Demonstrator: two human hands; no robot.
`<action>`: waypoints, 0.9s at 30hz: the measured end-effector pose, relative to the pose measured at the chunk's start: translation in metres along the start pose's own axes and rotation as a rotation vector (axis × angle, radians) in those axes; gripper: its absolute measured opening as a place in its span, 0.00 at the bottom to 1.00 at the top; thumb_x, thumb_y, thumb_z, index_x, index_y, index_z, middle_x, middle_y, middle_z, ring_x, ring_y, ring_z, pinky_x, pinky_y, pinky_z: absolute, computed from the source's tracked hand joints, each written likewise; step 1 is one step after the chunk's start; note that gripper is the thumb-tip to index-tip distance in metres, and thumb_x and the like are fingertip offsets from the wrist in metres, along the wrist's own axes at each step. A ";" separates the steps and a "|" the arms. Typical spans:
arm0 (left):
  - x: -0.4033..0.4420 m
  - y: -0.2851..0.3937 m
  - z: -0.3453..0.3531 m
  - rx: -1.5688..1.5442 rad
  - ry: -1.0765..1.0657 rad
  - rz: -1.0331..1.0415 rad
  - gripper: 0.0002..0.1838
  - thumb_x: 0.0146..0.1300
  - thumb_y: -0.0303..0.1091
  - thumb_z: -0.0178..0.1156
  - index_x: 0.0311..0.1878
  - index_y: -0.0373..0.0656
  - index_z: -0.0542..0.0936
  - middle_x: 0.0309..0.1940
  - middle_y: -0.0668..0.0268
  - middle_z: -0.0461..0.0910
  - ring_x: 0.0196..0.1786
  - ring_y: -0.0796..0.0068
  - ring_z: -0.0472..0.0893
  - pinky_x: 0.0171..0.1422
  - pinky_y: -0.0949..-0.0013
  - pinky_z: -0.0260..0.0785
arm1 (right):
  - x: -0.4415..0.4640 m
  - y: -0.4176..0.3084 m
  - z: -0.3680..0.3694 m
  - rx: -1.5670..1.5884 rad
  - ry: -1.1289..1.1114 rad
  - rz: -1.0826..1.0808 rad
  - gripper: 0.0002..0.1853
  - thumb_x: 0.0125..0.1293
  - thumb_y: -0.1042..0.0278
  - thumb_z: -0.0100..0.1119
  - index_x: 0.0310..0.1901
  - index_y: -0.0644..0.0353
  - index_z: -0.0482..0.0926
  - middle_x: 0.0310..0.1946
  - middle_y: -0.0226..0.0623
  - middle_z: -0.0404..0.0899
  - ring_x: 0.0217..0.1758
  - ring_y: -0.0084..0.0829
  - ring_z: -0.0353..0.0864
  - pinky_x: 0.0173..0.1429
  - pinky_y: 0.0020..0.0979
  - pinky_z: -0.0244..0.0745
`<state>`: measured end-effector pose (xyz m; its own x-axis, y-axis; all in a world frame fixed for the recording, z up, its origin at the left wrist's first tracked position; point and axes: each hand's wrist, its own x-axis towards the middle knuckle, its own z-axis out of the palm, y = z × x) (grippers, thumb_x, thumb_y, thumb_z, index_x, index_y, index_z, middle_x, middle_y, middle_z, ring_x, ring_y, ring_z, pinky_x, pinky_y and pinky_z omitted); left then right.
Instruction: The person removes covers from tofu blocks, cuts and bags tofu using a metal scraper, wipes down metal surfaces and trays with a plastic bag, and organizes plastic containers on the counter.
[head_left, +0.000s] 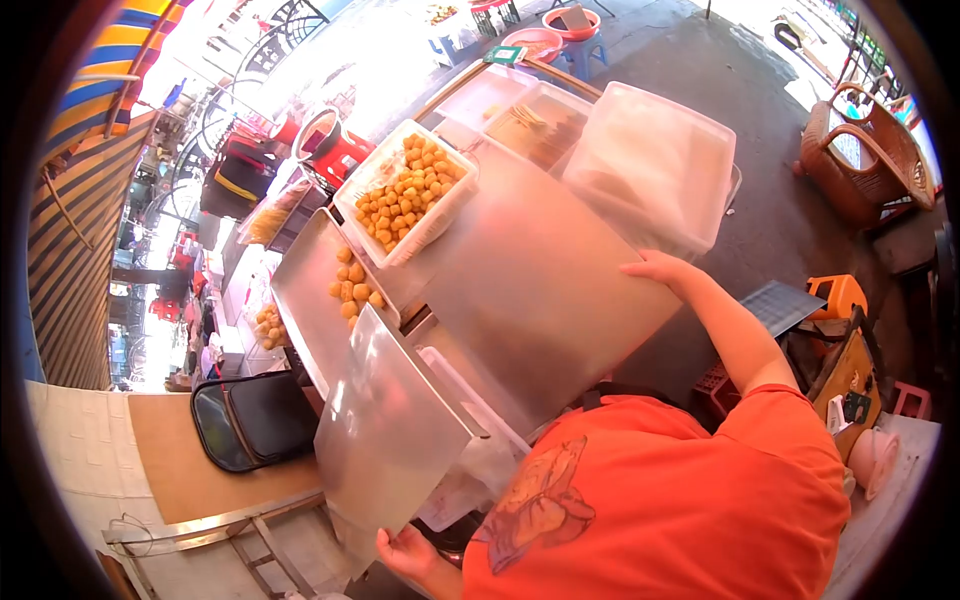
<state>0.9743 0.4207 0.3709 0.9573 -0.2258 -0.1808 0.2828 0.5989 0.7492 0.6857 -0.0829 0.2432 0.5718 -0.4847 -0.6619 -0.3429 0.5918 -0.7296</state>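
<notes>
My left hand [407, 553] grips the lower edge of a metal sheet [395, 430], which stands tilted up over the left part of the stall counter. Under and beside this sheet shows the rim of a clear plastic container [480, 400], partly hidden. My right hand [660, 272] lies on the right edge of the flat metal countertop [540, 270], fingers stretched out and nothing visible in them. A white plastic tub [455, 205] heaped with golden-brown fried balls [405, 195] sits at the far left of the countertop. Several more balls [352, 285] lie in a shallow metal tray [310, 290].
Lidded plastic boxes [650, 160] stand along the counter's far right side, one holding skewer-like sticks [535, 125]. A black bag or case [252, 420] lies left of the tilted sheet. A wicker chair [865, 160] and an orange object [838, 297] are to the right.
</notes>
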 end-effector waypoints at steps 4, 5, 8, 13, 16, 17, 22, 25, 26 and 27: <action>0.001 -0.002 0.014 0.059 -0.024 0.018 0.10 0.58 0.24 0.50 0.41 0.28 0.72 0.38 0.58 0.77 0.43 0.70 0.76 0.52 0.68 0.69 | -0.004 0.003 0.001 0.140 -0.185 0.072 0.29 0.54 0.66 0.62 0.57 0.64 0.65 0.48 0.42 0.74 0.47 0.32 0.76 0.51 0.35 0.73; 0.002 -0.001 0.015 0.051 -0.033 0.019 0.10 0.58 0.24 0.50 0.41 0.29 0.72 0.38 0.58 0.77 0.43 0.70 0.76 0.52 0.68 0.69 | -0.014 0.000 0.009 0.188 -0.211 0.031 0.27 0.53 0.68 0.62 0.55 0.65 0.67 0.46 0.41 0.75 0.46 0.31 0.77 0.50 0.34 0.73; 0.002 0.004 0.011 0.030 -0.071 0.014 0.10 0.58 0.24 0.50 0.42 0.28 0.72 0.38 0.58 0.77 0.43 0.69 0.76 0.52 0.68 0.69 | -0.054 -0.012 0.050 0.246 -0.275 -0.087 0.22 0.51 0.71 0.61 0.49 0.67 0.71 0.42 0.39 0.77 0.44 0.29 0.77 0.48 0.31 0.73; 0.018 0.019 -0.007 0.002 -0.160 0.002 0.13 0.57 0.28 0.51 0.43 0.30 0.74 0.43 0.57 0.78 0.47 0.65 0.77 0.56 0.64 0.68 | -0.117 -0.042 0.101 0.066 -0.256 -0.228 0.22 0.48 0.72 0.59 0.48 0.66 0.73 0.40 0.37 0.77 0.45 0.26 0.74 0.51 0.29 0.68; 0.040 0.032 -0.031 -0.035 -0.217 -0.018 0.13 0.58 0.27 0.50 0.44 0.29 0.74 0.43 0.57 0.78 0.48 0.65 0.76 0.57 0.65 0.68 | -0.146 -0.048 0.110 0.044 -0.189 -0.238 0.22 0.48 0.71 0.59 0.47 0.66 0.74 0.41 0.36 0.77 0.44 0.26 0.74 0.50 0.29 0.68; 0.044 0.036 -0.031 -0.044 -0.234 -0.021 0.14 0.59 0.26 0.49 0.46 0.29 0.73 0.43 0.57 0.77 0.49 0.66 0.76 0.56 0.65 0.68 | -0.155 -0.047 0.111 0.054 -0.194 -0.272 0.23 0.49 0.72 0.59 0.49 0.67 0.72 0.42 0.37 0.77 0.45 0.26 0.74 0.51 0.29 0.68; 0.048 0.054 0.010 -0.056 -0.308 0.061 0.08 0.53 0.24 0.54 0.38 0.36 0.77 0.36 0.59 0.79 0.42 0.68 0.77 0.53 0.66 0.69 | -0.210 -0.021 0.108 0.280 -0.161 -0.398 0.25 0.51 0.73 0.58 0.53 0.68 0.69 0.45 0.38 0.76 0.48 0.25 0.73 0.53 0.28 0.68; 0.040 0.047 0.051 -0.003 -0.196 0.128 0.10 0.49 0.25 0.56 0.37 0.39 0.78 0.36 0.60 0.79 0.42 0.66 0.77 0.53 0.64 0.69 | -0.263 -0.007 0.110 0.420 0.049 -0.474 0.20 0.50 0.71 0.59 0.47 0.66 0.72 0.38 0.35 0.77 0.39 0.23 0.76 0.44 0.26 0.72; 0.046 0.045 0.056 0.022 -0.158 0.139 0.10 0.49 0.25 0.56 0.37 0.39 0.78 0.36 0.61 0.79 0.43 0.66 0.77 0.54 0.63 0.69 | -0.279 -0.001 0.110 0.468 0.110 -0.488 0.20 0.51 0.71 0.59 0.47 0.66 0.72 0.38 0.35 0.77 0.38 0.23 0.77 0.43 0.26 0.72; 0.060 0.041 0.055 0.003 -0.256 0.159 0.10 0.48 0.26 0.56 0.37 0.39 0.78 0.36 0.61 0.79 0.43 0.66 0.77 0.54 0.63 0.68 | -0.290 0.013 0.107 0.531 0.157 -0.517 0.19 0.51 0.72 0.58 0.46 0.65 0.73 0.37 0.35 0.77 0.36 0.22 0.78 0.40 0.24 0.73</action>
<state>1.0402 0.3891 0.4259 0.9429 -0.3159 0.1056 0.1297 0.6404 0.7570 0.5950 0.1338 0.4443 0.4359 -0.8473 -0.3034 0.3679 0.4754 -0.7991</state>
